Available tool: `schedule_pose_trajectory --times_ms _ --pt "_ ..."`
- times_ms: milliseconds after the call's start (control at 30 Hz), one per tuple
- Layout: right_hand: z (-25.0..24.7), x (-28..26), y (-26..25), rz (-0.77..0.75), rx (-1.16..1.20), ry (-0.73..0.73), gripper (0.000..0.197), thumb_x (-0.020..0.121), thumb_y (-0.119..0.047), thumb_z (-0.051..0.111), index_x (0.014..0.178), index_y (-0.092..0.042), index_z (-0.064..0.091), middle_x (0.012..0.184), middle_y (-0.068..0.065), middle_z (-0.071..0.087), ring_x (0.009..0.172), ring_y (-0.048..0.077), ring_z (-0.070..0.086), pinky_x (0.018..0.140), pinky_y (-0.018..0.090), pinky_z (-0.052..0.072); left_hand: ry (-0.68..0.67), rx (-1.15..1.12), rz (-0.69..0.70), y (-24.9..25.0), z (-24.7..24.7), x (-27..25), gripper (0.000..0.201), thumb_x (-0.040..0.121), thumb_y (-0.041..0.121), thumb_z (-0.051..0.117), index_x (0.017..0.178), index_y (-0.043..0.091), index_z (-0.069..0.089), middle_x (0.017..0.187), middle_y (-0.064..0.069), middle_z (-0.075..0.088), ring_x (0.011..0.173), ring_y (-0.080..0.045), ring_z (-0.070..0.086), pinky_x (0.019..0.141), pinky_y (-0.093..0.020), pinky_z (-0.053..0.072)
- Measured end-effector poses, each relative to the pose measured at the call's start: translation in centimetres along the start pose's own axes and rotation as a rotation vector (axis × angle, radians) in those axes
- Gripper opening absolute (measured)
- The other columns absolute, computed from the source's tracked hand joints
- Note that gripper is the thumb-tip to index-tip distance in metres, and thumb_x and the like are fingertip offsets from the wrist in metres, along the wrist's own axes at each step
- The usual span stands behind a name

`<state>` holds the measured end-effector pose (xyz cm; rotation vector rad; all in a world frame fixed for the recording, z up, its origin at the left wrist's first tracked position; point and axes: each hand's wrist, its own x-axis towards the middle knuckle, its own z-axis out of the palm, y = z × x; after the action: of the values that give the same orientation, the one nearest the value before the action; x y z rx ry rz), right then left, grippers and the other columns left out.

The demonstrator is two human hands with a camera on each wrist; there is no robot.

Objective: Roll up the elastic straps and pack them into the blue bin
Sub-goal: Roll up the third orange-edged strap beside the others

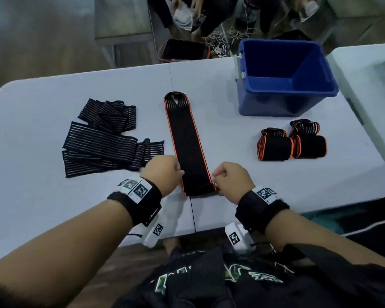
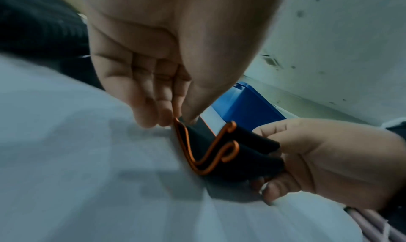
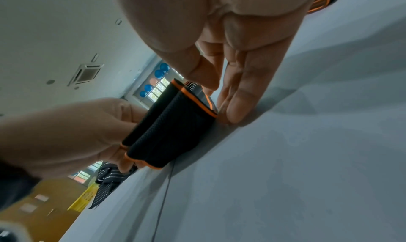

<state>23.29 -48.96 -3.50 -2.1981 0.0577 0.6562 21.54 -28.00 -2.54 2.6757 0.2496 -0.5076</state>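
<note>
A long black strap with orange edging [image 1: 186, 141] lies flat down the middle of the white table [image 1: 42, 207], its near end folded into the start of a roll [image 2: 222, 152] [image 3: 173, 124]. My left hand [image 1: 165, 174] pinches the left side of that near end. My right hand [image 1: 230, 177] pinches the right side. The blue bin [image 1: 285, 76] stands at the far right, and I see nothing in it. Two rolled straps [image 1: 291, 143] lie in front of the bin.
A pile of unrolled black striped straps [image 1: 107, 138] lies to the left. Another white table [image 1: 365, 70] adjoins on the right. People sit on the floor beyond the far edge, beside a black orange-edged case [image 1: 183, 51] and cables.
</note>
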Motion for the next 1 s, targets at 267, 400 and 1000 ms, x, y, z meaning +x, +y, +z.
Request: schedule_pose_trajectory --times_ms 267,400,1000 --pt "-0.2 -0.4 -0.2 0.006 0.12 -0.118 0.027 0.087 0.009 0.05 0.079 -0.012 0.064 0.078 0.007 0.065 0.067 0.022 0.065 0.061 0.033 0.059 0.118 -0.369 -0.167 -0.2 2.6 -3.1 0.031 0.094 0.008 0.046 0.107 0.015 0.073 0.1 -0.002 0.072 0.089 -0.015 0.065 0.075 -0.023 0.049" --pt "-0.8 0.0 0.4 -0.115 -0.081 -0.206 0.026 0.082 0.003 0.057 0.093 -0.019 0.066 0.094 -0.001 0.068 0.082 0.019 0.065 0.074 0.031 0.053 0.133 -0.47 -0.168 -0.9 2.9 -4.5 0.035 0.082 0.0 0.059 0.11 0.019 0.07 0.103 0.005 0.07 0.093 -0.013 0.066 0.088 -0.03 0.054" --pt "-0.3 1.1 -1.0 -0.239 -0.465 -0.271 0.04 0.099 -0.036 0.057 0.069 -0.009 0.056 0.068 0.007 0.051 0.065 0.022 0.048 0.058 0.032 0.035 0.163 -0.38 -0.279 0.6 5.0 -5.9 0.036 0.101 0.036 0.052 0.077 0.014 0.068 0.072 -0.001 0.062 0.074 -0.02 0.058 0.065 -0.029 0.035"
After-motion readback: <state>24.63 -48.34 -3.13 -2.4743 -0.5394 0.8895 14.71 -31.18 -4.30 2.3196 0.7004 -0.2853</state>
